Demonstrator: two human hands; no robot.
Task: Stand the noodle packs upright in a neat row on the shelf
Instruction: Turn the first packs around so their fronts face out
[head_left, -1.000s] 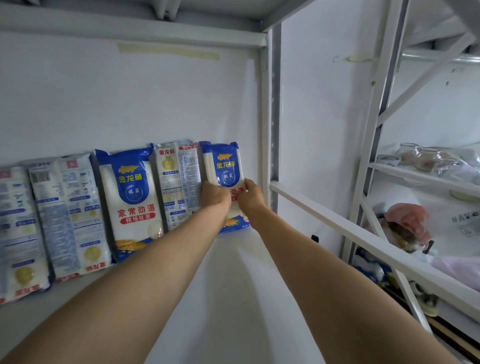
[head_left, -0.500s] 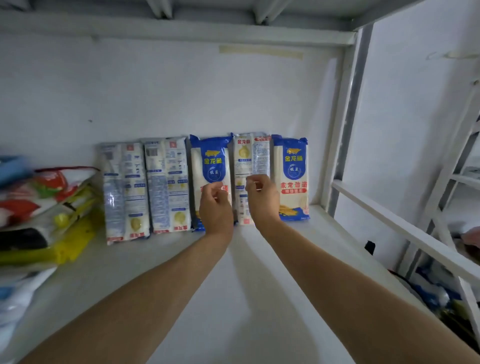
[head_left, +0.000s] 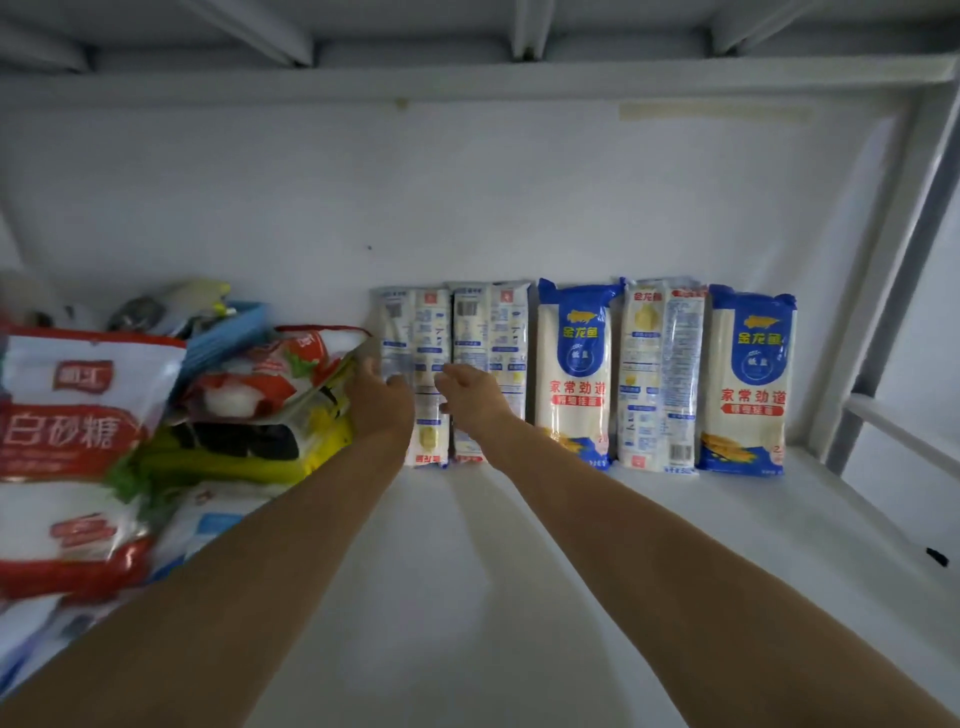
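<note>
Sugar bag (head_left: 78, 410): red and white, at the far left of the shelf (head_left: 415, 597); we leave it alone.
Loose pile (head_left: 260, 410): mixed bags leaning right, one edge touching our left hand; we judge it may crowd the row's end.
Left hand (head_left: 379, 402): grip released, fingers spread at the left edge of the first pack (head_left: 410, 332).
Right hand (head_left: 470, 397): grip released, fingers loosely curled, in front of the seam between first and second pack (head_left: 491, 332).
Noodle packs: five upright against the back wall, edges touching or nearly so.
Method: we press both left packs flat to the wall, square their bottoms with the blue-fronted third pack (head_left: 574, 374), and close any gap.
Right end (head_left: 745, 379): last pack stands upright beside the shelf post; we leave it.
</note>
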